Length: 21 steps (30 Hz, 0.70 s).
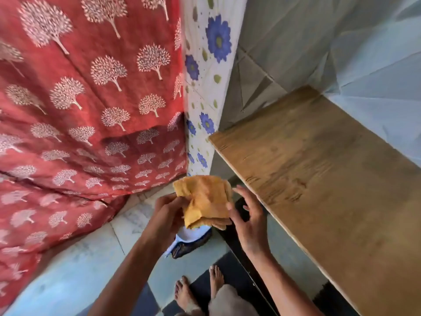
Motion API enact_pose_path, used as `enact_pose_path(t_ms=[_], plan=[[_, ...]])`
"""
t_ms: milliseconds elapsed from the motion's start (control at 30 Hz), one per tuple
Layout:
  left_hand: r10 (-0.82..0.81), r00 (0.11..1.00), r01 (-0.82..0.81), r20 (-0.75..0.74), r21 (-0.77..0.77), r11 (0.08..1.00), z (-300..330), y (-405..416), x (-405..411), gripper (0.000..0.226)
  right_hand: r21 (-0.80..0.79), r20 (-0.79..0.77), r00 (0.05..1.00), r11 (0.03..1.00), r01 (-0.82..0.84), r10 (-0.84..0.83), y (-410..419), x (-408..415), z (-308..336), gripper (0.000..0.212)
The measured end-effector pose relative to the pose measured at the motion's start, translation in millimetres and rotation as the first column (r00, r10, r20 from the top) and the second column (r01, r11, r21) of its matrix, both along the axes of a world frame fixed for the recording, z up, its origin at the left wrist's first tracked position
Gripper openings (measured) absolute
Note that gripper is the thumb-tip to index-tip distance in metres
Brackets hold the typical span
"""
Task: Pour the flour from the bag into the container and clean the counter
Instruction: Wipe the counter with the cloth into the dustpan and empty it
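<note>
Head cam, looking down. Landmark = wooden counter [319,190], runs along the right side of view, top bare wood w/ some scuff marks.

Orange cloth [205,201] held up in the air just off the counter's near-left edge, not touching it. Crumpled/folded, several layers bunched.

Left hand [168,208]: on the cloth's side away from the counter, fingers curled round that edge, gripping it. Right hand [247,217]: between cloth and counter edge, fingers spread and mostly straight, thumb and palm against the cloth's counter-side edge. Looks like touching/supporting, not a closed grip; some motion blur so exact contact unclear.

Flour bag and container: can't pick out either w/ certainty. Directly under the cloth, on the floor beside the counter's base, a dark bag-like thing [193,244] w/ something white showing at its top; mostly hidden by cloth + left hand, can't tell what it is.

Floor [95,265]: pale tiles on the side away from the counter, dark squares nearer its base. Person's bare feet [198,290] stand on the dark/light tiles next to the counter's near end.

Further from the counter: red fabric w/ white tree print [86,99] hanging, fills most of that side. White sheet w/ blue flowers [211,53] hangs between red fabric and the counter's far end. Grey tiled wall [341,42] behind the counter.
</note>
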<state>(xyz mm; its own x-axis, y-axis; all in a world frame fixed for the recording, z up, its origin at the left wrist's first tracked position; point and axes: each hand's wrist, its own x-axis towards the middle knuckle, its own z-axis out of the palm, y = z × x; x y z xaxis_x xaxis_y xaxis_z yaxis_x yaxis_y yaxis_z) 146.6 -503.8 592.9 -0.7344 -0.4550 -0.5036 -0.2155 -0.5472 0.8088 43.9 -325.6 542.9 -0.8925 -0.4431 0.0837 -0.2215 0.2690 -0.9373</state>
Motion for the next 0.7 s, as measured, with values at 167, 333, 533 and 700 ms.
enact_pose_path(t_ms=[167,333,533,700], plan=[[-0.159,0.982,0.167,-0.104,0.065,0.984,33,30,-30,0.016,-0.298,0.845,0.525,0.908,0.296,0.106,31,-16,36,0.062],[-0.268,0.959,0.272,-0.089,0.028,0.962,26,59,-77,0.013,-0.332,0.77,0.637,0.875,0.352,0.036,65,-53,53,0.03],[-0.246,0.952,0.278,0.182,-0.172,0.945,-5,86,-146,0.024,-0.049,0.499,0.834,0.953,0.299,-0.236,91,-144,34,0.011],[-0.18,0.939,0.255,0.292,-0.245,0.935,-30,102,-213,0.023,0.139,0.343,0.921,0.98,0.144,-0.184,98,-229,10,0.02]])
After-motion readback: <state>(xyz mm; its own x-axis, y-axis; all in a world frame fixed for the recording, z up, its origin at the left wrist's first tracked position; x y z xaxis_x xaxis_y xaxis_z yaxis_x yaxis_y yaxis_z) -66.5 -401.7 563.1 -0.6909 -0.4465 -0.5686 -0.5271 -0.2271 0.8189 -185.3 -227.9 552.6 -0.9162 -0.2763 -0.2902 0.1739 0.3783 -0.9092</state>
